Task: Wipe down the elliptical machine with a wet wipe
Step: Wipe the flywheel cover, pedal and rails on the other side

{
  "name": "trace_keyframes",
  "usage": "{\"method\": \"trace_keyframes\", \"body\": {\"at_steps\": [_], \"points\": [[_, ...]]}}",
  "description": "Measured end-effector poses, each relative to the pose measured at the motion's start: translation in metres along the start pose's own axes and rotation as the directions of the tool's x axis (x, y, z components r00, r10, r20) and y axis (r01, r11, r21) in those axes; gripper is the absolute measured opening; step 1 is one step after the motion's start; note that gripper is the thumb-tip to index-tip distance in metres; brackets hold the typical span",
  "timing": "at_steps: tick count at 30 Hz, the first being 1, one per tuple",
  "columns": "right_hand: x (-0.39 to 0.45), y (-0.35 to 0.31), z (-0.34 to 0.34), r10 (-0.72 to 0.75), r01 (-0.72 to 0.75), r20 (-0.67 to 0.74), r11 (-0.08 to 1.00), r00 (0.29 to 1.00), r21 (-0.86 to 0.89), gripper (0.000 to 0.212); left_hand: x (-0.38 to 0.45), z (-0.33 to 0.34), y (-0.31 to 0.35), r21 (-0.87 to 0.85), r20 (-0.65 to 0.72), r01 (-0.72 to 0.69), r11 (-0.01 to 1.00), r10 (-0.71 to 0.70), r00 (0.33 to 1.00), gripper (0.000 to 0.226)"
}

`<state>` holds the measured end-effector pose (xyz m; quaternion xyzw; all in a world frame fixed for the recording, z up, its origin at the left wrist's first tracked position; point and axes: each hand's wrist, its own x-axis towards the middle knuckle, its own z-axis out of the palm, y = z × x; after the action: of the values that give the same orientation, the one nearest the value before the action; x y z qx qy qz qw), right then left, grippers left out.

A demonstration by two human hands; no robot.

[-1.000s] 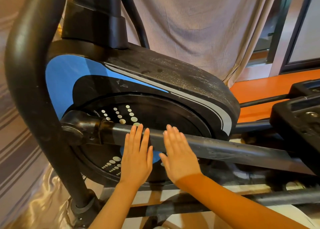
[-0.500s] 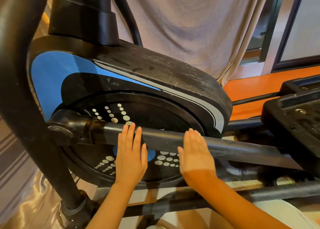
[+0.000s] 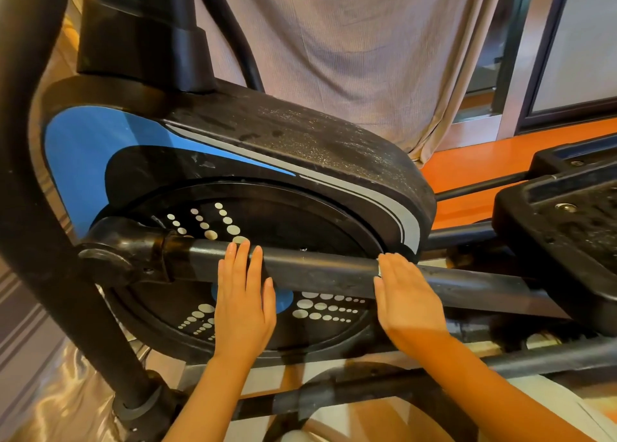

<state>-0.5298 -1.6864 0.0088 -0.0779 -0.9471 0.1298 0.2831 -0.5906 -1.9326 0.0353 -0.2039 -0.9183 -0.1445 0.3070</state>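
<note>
Elliptical machine (image 3: 300,147) fills the head view; black housing, blue panel at left, grey stripe curving down at right, dusty specks on its top surface. Far left: thick black upright tube (image 3: 43,241) running down to the floor. Crank joint (image 3: 123,251) sits at the left end of the horizontal crank bar (image 3: 320,271), which crosses in front of the dotted flywheel disc (image 3: 260,274). Left hand (image 3: 245,304): fingers straight and together, laid flat across the bar, grip released, holding nothing visible. Right hand (image 3: 405,301): fingers straight, flat on the bar further right; a small white sliver, probably the wet wipe (image 3: 379,269), shows at the fingertips, pressed under the palm rather than clenched. Right: black pedal platform (image 3: 561,228). Behind: grey curtain (image 3: 350,40), orange floor (image 3: 474,161).
</note>
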Motion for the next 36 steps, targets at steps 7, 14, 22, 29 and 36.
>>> {"method": "trace_keyframes", "body": {"at_steps": [7, 14, 22, 29, 36], "points": [[0.026, -0.084, -0.008, -0.230, 0.245, -0.108, 0.957, 0.967, 0.156, 0.023, -0.002, 0.000, 0.004, 0.011, 0.013, 0.019, 1.000, -0.019, 1.000, 0.057], [0.010, -0.055, 0.017, -0.462, 0.456, 0.087, 0.887, 0.883, 0.073, 0.056, -0.001, -0.004, 0.005, 0.043, 0.033, 0.022, 0.999, -0.024, 0.999, 0.058], [-0.026, 0.030, 0.025, -0.175, 0.174, 0.030, 0.984, 0.984, 0.028, 0.069, 0.000, -0.007, 0.011, 0.083, 0.040, 0.051, 0.995, -0.055, 0.998, 0.058], [0.001, -0.073, 0.032, -0.404, 0.403, 0.011, 0.915, 0.915, 0.033, 0.085, -0.002, 0.003, 0.020, 0.163, 0.021, 0.059, 0.985, -0.064, 0.998, 0.059], [-0.028, 0.012, 0.039, -0.242, 0.247, 0.063, 0.965, 0.968, -0.088, 0.066, -0.002, 0.008, 0.028, 0.161, 0.034, 0.025, 0.987, -0.031, 0.999, 0.060]]}}
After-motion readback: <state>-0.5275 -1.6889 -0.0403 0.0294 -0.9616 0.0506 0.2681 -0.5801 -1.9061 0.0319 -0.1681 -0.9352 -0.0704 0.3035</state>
